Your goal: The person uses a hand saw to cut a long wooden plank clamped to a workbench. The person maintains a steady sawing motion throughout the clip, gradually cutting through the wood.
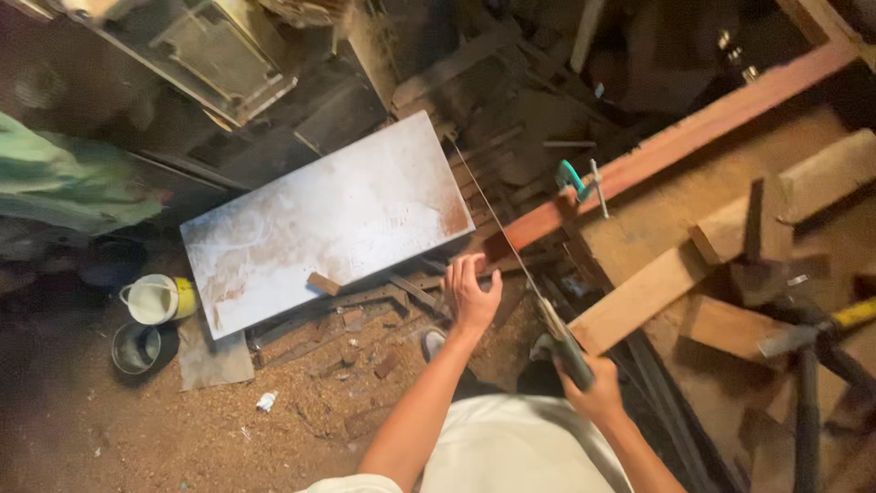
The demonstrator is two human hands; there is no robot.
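One big pale board (333, 219) lies tilted across the centre-left of the frame, scuffed with reddish stains, one small wood block (322, 283) sitting on its lower edge. One long reddish plank (675, 141) runs diagonally from the upper right corner down to centre. One workbench (693, 196) covered in sawdust fills the right side, with about three lighter wood offcuts on it. One green cloth (73, 183) sits at the left edge. Sawdust floor (109, 429) across the lower left, scrap wood bits scattered below the board, too many and too blurry to count. Two buckets at lower left: one white bucket (153, 299), one dark bucket (137, 348) just below it. One handsaw (538, 301), thin blade rising up-left from centre. One teal clamp (575, 178) on the reddish plank, upper centre. One yellow-handled tool (821, 327) at the right edge. Left hand (472, 290) in the centre, fingers extended and close together, reaching toward the lower end of the reddish plank; contact unclear. Right hand (598, 393) at lower centre-right, fist wrapped around the handsaw's handle.
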